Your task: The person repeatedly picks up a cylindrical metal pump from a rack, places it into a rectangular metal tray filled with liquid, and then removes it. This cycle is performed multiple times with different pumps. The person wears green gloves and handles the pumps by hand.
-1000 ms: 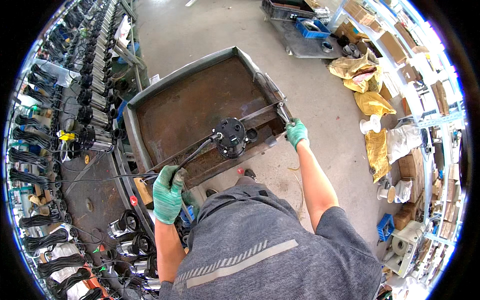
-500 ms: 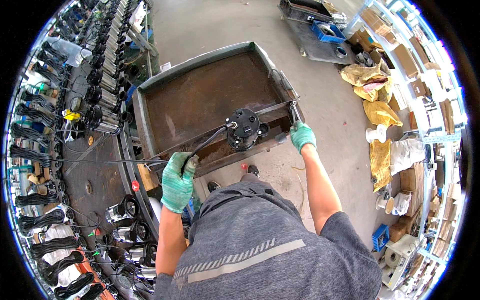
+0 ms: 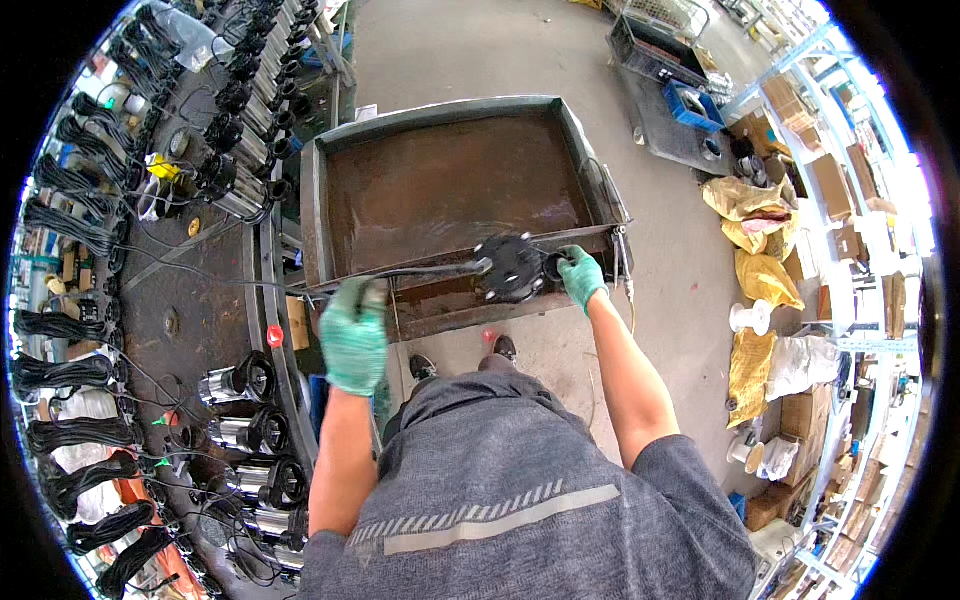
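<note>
A black round flanged part (image 3: 510, 267) sits on the front rim of a rusty metal tray (image 3: 440, 108). A black cable (image 3: 420, 272) runs from it leftward along the rim. My right hand (image 3: 580, 275), in a green glove, grips the right side of the round part. My left hand (image 3: 352, 335), also green-gloved and blurred, is closed around the cable at the tray's front left corner. My torso in a grey shirt fills the lower middle, and my shoes show below the tray.
A dark workbench (image 3: 190, 300) at the left carries rows of steel pump bodies (image 3: 240, 380) and coiled black cables (image 3: 60, 375). Yellow sacks (image 3: 765, 255), cardboard boxes and shelving stand at the right. A blue crate (image 3: 690, 105) sits on the concrete floor behind the tray.
The round part has slid right along the tray's front rim. My right hand left the tray's right corner and now grips the part. My left hand moved forward toward the tray.
</note>
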`<state>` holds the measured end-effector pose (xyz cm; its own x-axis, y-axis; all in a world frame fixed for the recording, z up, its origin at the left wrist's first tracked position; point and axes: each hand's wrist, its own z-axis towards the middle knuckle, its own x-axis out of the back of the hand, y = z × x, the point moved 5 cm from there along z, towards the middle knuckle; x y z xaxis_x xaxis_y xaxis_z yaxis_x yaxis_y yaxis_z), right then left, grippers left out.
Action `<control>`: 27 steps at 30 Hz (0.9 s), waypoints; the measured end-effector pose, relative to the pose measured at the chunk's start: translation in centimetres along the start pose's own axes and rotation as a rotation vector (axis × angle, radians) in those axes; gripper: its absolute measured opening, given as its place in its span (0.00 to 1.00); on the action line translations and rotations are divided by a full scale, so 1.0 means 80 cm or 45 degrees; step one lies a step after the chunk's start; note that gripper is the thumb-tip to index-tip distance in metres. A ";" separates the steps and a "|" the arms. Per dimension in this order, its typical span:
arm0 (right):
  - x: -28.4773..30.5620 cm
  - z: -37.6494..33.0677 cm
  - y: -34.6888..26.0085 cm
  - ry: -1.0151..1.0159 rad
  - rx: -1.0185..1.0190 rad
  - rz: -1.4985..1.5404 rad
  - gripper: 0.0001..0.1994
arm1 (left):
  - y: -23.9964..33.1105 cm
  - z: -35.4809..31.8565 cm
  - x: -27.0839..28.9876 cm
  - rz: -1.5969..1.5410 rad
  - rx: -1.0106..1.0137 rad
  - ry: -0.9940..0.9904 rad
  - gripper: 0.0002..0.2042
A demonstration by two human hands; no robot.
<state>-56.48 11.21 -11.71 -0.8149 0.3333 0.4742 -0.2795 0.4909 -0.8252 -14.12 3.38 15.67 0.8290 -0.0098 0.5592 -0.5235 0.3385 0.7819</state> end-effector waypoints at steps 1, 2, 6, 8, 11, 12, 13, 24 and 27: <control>-0.002 -0.016 -0.035 -0.025 -0.023 -0.013 0.18 | -0.028 -0.005 0.021 -0.045 0.203 0.039 0.14; 0.001 -0.041 -0.082 -0.043 0.056 -0.097 0.18 | -0.056 -0.012 0.044 -0.099 0.397 0.061 0.14; -0.047 -0.111 -0.207 -0.096 0.415 -0.555 0.19 | -0.155 -0.031 0.075 0.071 0.384 0.035 0.12; -0.083 -0.139 -0.263 -0.140 0.378 -0.697 0.18 | -0.179 -0.039 0.071 0.293 0.393 -0.075 0.12; -0.106 -0.142 -0.278 -0.131 0.380 -0.712 0.18 | -0.187 -0.041 0.073 0.234 0.348 0.001 0.12; -0.106 -0.136 -0.269 -0.110 0.394 -0.686 0.18 | -0.179 -0.038 0.077 0.212 0.334 0.012 0.12; -0.104 -0.123 -0.247 -0.118 0.395 -0.609 0.17 | -0.191 -0.044 0.082 -0.061 0.523 0.008 0.12; -0.047 -0.039 -0.040 0.201 0.476 -0.699 0.09 | -0.020 0.011 -0.018 -0.461 0.396 -0.530 0.15; -0.050 -0.032 -0.030 0.161 0.444 -0.769 0.13 | -0.024 0.010 -0.032 -0.666 0.306 -0.423 0.13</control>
<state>-51.27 10.73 -10.83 -0.4069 0.1855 0.8944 -0.8275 0.3397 -0.4469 -15.43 1.98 12.98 0.9010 -0.4184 0.1147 -0.1302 -0.0086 0.9915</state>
